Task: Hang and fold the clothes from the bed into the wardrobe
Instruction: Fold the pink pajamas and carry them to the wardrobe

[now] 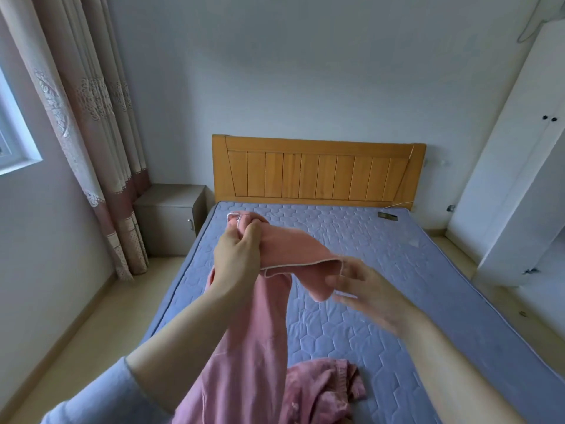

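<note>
My left hand (pixel 237 255) holds the pink garment (pixel 293 244) above the bed (pixel 397 270), fingers (pixel 250 237) clamped on its top edge. My right hand (pixel 371 296) is just beside the drooping fold, its fingers spread apart.

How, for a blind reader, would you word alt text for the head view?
The left hand grips a pink garment held up over the bed, while the open right hand reaches toward its loose end. A darker garment lies crumpled on the bed near the person; a white wardrobe stands at right.
</note>
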Available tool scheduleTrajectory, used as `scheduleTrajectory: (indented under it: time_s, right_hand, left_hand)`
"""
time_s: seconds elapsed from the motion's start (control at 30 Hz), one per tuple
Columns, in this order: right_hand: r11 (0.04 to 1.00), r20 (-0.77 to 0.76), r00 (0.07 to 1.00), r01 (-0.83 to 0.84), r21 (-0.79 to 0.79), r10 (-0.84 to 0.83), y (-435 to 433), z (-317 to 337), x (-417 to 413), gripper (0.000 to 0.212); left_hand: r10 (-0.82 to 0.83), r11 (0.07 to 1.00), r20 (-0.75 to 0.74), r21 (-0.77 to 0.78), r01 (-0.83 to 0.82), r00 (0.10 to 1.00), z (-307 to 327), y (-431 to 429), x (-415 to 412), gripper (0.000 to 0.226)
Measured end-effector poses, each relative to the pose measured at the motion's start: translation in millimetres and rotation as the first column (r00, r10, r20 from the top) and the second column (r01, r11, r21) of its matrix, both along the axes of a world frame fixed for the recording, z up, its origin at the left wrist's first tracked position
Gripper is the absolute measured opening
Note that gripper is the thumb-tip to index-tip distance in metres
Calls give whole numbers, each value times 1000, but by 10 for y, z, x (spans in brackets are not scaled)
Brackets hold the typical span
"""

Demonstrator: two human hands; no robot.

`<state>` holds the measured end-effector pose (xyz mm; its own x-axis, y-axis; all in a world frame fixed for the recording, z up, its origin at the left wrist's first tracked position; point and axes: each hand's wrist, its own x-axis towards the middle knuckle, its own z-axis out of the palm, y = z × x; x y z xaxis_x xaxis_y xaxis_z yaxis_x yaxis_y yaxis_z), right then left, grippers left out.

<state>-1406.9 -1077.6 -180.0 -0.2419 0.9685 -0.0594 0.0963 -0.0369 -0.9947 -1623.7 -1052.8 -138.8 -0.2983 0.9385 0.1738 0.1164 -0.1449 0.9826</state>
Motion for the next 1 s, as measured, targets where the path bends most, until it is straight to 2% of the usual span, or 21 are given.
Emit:
scheduleTrajectory:
  time_s: [0.07,0.2,0.43,0.53,0.6,0.67,0.7,0.77,0.83,0.93,1.0]
  right_hand:
    - [992,53,994,-103,75,99,-38,-82,-61,47]
    - [951,1,995,99,294,-104,27,-132,-240,20]
    - [897,-99,959,284,338,-267,228,193,-365,27]
    - [784,-40,930,331,525,-365,338,488,-445,30]
    - [713,84,917,242,658,-389,407,693,-483,28]
    - [704,190,910,140,696,-369,479,835,-497,29]
    - [719,230,914,90,689,-334,512,891,-495,29]
    - [776,304,927,-22,631,-221,549,1014,-486,26]
    - [823,335,936,-106,559,-107,561,1133,-475,21]
    - [841,284,959,-138,524,-20,548,1281,-461,20]
    - [845,234,972,-126,520,0,547,1322,-447,19]
  left_hand:
    - [22,999,-15,32,-21,1000,66,-13,-13,23]
    - [7,997,-55,72,-4,998,158,-60,-67,23]
    - [-29,999,-105,-19,27,994,143,-52,-232,24]
    - [-169,979,-80,-131,158,982,57,-24,-299,27]
    - [-219,970,-294,-172,174,930,-35,4,-380,38]
    - [-181,983,-526,-108,146,831,-101,22,-474,47]
    - [-165,986,-572,-65,156,804,-114,26,-516,43]
    - [-205,974,-537,-31,224,819,-76,19,-574,28]
    - [-272,956,-412,-15,292,870,-30,61,-590,25]
    - [-416,900,-241,31,435,877,24,129,-590,43]
    - [-608,793,-65,0,609,791,50,173,-547,60]
